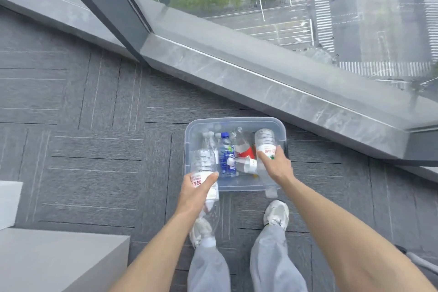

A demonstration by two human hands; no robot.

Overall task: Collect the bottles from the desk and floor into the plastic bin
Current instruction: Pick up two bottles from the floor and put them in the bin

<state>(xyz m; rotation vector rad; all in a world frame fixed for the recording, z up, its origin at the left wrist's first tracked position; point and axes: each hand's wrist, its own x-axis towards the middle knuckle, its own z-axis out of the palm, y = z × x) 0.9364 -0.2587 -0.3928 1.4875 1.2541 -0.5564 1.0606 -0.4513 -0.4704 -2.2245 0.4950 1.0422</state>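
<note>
Where grey carpet tiles (94, 149) meet a stone window sill (260, 71), a clear plastic bin (234, 122) sits on the floor with loose bottles (226, 156) lying inside. At the bin's near edge, the left hand (196, 188) wraps a clear bottle (203, 161) and the right hand (276, 165) wraps a second bottle (264, 136). Both bottles point lengthwise into the bin, bases over it, caps towards the person.
</note>
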